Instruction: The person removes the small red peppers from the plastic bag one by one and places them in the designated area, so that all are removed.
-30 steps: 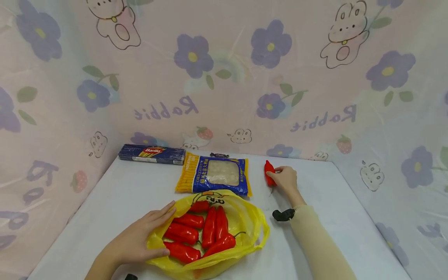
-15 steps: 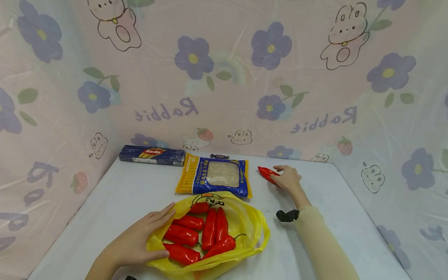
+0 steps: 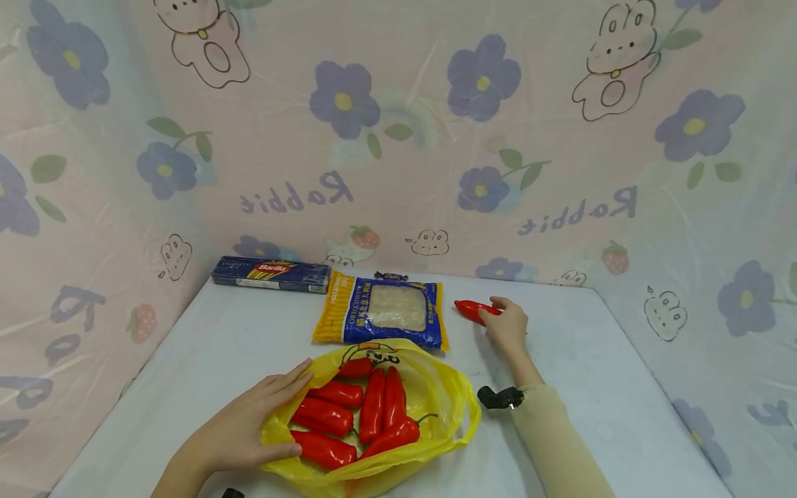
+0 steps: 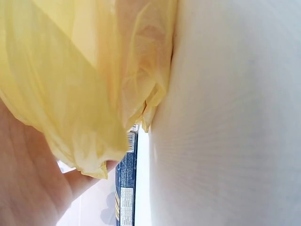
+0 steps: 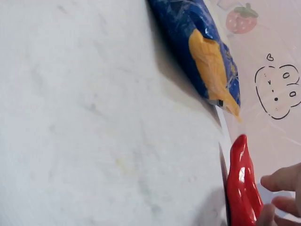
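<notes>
Left hand (image 3: 252,418) straight-fingered against a yellow plastic bag (image 3: 438,384); beyond it, right hand (image 3: 512,328), fingers parted, touches a red chili (image 3: 471,310).

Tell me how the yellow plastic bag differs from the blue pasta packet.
The yellow bag gapes open, showing red peppers inside; the pasta packet lies flat, blue with yellow ends. The left hand touches the yellow bag, while no hand touches the pasta packet. The yellow bag sits nearer the person, the pasta packet farther back. Both rest on the white table.
</notes>
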`<state>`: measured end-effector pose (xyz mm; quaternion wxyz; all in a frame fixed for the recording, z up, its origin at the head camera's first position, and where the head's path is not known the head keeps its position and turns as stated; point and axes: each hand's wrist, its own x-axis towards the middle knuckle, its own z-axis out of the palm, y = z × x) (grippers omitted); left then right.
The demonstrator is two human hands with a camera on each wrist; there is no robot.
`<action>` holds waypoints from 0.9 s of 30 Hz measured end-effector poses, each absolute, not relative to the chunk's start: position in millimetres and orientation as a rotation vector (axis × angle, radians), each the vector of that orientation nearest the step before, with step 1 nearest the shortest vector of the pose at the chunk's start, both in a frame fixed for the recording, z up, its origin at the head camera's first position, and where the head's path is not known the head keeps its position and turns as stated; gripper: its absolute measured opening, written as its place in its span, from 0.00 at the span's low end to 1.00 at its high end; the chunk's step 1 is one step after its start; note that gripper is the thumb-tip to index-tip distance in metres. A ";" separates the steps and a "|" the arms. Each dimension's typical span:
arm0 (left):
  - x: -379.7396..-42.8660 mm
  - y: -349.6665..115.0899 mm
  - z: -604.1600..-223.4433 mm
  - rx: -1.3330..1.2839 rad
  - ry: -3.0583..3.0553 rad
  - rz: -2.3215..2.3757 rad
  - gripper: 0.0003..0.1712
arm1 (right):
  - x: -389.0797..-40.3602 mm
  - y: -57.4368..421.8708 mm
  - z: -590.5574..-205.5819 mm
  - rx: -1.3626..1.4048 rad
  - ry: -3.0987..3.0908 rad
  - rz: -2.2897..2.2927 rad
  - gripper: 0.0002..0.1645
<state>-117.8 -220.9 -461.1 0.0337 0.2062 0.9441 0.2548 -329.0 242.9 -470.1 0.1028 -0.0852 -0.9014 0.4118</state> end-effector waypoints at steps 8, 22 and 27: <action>-118.9 -221.1 -463.6 0.650 2.906 0.792 0.56 | -338.5 248.0 -475.0 -0.019 -2.709 0.983 0.21; -118.5 -220.6 -460.2 0.629 2.902 0.786 0.57 | -344.3 257.1 -483.8 -0.432 -2.550 1.271 0.46; -116.7 -220.1 -459.8 0.622 2.887 0.797 0.56 | -344.8 261.0 -485.7 -0.405 -2.604 1.285 0.43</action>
